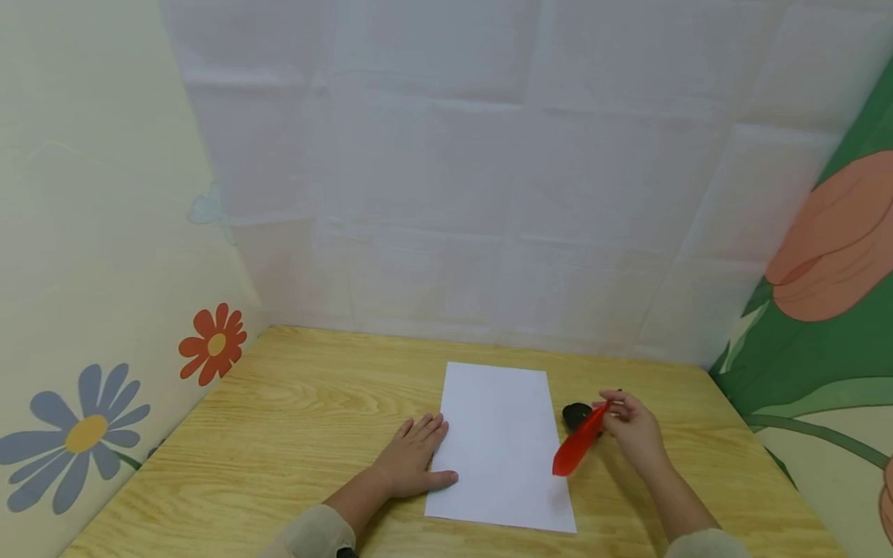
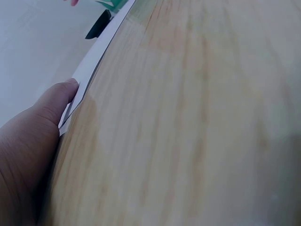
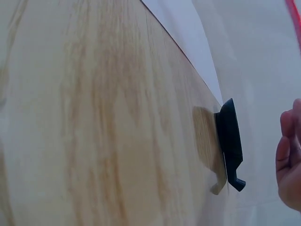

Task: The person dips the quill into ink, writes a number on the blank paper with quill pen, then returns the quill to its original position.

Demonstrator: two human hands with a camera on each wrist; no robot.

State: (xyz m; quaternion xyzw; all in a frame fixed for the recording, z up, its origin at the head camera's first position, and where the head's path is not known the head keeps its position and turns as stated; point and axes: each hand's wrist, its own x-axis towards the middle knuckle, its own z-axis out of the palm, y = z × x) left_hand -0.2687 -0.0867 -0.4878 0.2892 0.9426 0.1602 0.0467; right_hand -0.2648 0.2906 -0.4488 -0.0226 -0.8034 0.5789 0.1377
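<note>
A white sheet of paper point(image 1: 504, 446) lies on the wooden table point(image 1: 300, 418). My left hand point(image 1: 412, 457) rests flat beside the sheet's left edge, its thumb on the paper point(image 2: 89, 66). My right hand point(image 1: 633, 428) holds a red feather quill point(image 1: 579, 443) by its shaft just right of the sheet, the feather hanging toward the paper. A small black holder point(image 1: 576, 415) stands on the table next to the quill; in the right wrist view the black holder point(image 3: 229, 141) sits just left of my fingers point(image 3: 289, 160).
White panels point(image 1: 488, 170) close the back of the table. A flower-printed wall point(image 1: 91, 372) stands on the left, and a green and orange printed wall point(image 1: 823, 310) on the right. Bare wood stretches left of my left hand.
</note>
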